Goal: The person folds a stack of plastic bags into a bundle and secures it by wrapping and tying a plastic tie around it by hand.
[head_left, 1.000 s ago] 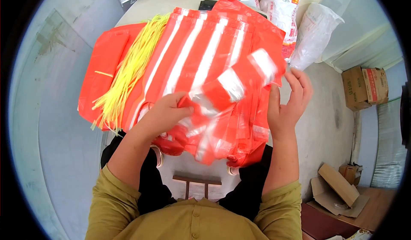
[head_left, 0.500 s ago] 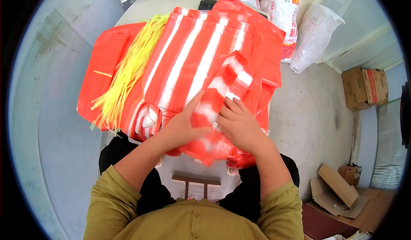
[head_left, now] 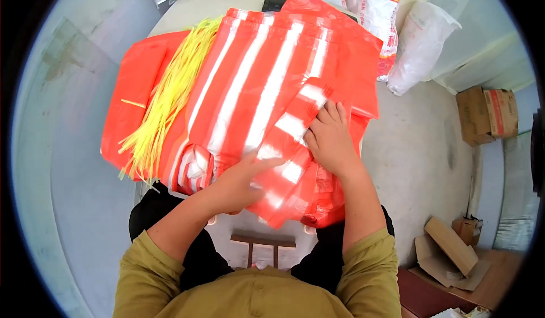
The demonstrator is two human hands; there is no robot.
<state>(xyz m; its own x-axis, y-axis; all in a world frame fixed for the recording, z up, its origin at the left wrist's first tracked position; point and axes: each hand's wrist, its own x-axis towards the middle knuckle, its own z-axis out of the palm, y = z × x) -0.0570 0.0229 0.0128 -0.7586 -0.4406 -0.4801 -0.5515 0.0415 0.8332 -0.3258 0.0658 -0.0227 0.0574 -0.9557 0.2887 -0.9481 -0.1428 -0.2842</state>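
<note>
A folded red-and-white striped plastic bag [head_left: 292, 126] lies slantwise on a broad stack of striped plastic bags [head_left: 244, 85]. My left hand [head_left: 241, 183] is at the lower left edge of the folded bag, index finger stretched across it and thumb apart. Along the upper right edge, my right hand [head_left: 331, 139] rests with its fingers extended on the plastic; the undersides of its fingers are hidden. Loose red plastic [head_left: 326, 201] bunches below my right hand. Yellow plastic strips [head_left: 173, 93] lie in a bundle left of the stack.
Plain red plastic [head_left: 133, 85] spreads at the left of the table [head_left: 196, 8]. White printed sacks [head_left: 377, 25] stand behind it. Cardboard boxes [head_left: 485, 115] sit at the right, with an opened carton [head_left: 448, 255] lower down. A wooden stool bar [head_left: 263, 240] shows between my legs.
My right hand has moved up along the folded bag to its upper right edge. The folded bag looks flatter and wider. My left hand has shifted slightly down and left.
</note>
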